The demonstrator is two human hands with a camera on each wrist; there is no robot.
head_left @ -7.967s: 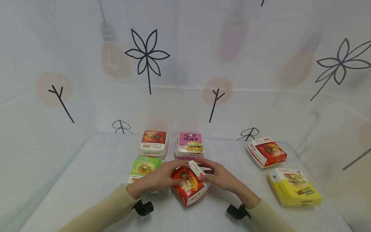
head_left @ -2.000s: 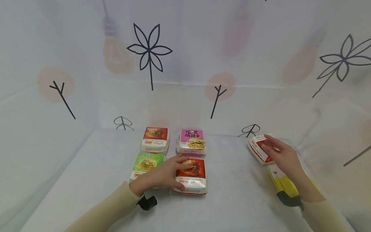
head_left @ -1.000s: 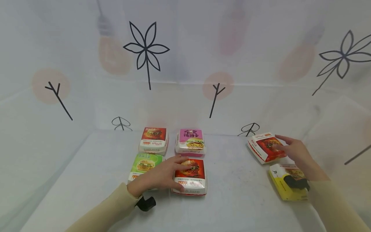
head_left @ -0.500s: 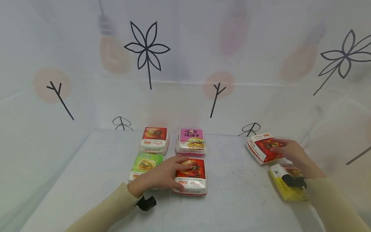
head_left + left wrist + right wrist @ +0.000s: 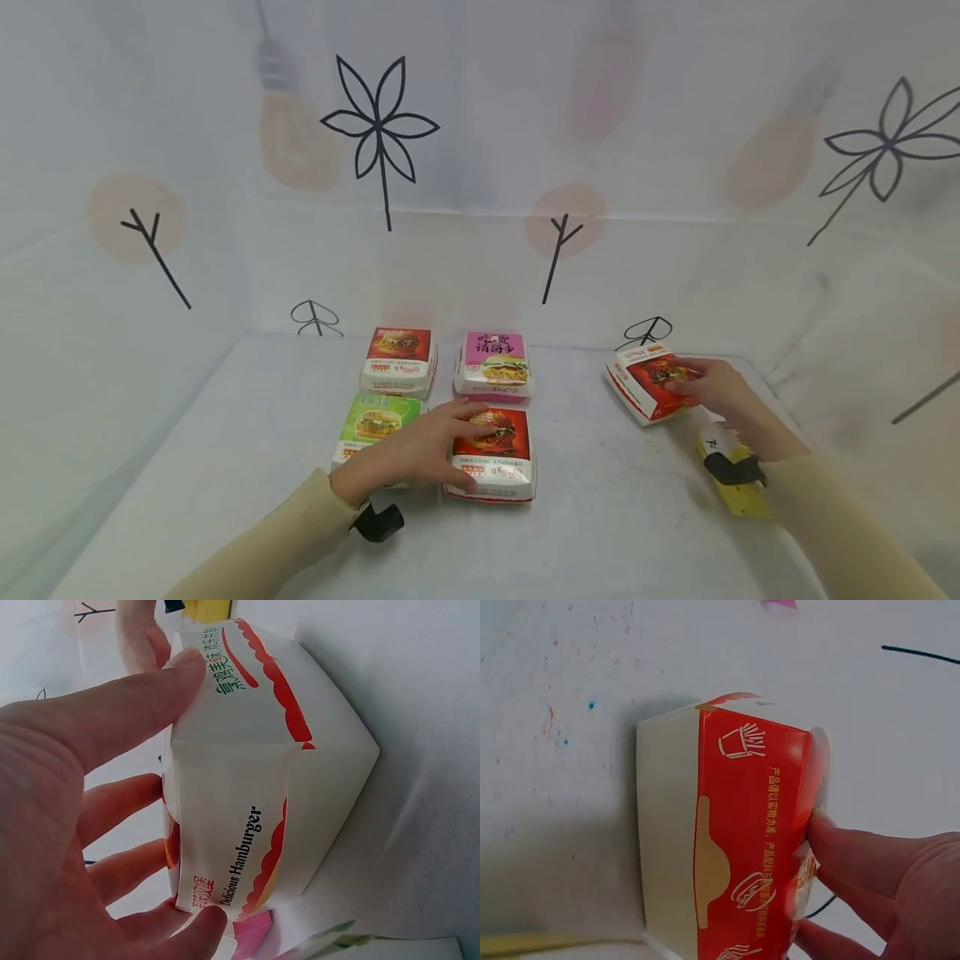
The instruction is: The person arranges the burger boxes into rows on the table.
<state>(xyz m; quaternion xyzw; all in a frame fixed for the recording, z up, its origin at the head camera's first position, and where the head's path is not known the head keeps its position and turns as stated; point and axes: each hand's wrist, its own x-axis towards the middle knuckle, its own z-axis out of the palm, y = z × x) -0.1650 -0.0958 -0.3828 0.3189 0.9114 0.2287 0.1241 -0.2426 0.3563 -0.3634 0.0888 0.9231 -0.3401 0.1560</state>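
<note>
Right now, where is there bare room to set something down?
Bare table lies between the red box under the left hand and the yellow box, and left of the green box. Crowded: the four-box cluster, and where the right hand grips another red box.

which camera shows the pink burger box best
The head view: the pink burger box shows its lid and front uncovered. The left wrist view catches only a pink sliver past the close red-and-white box; the right wrist view, just a pink scrap, possibly it.
</note>
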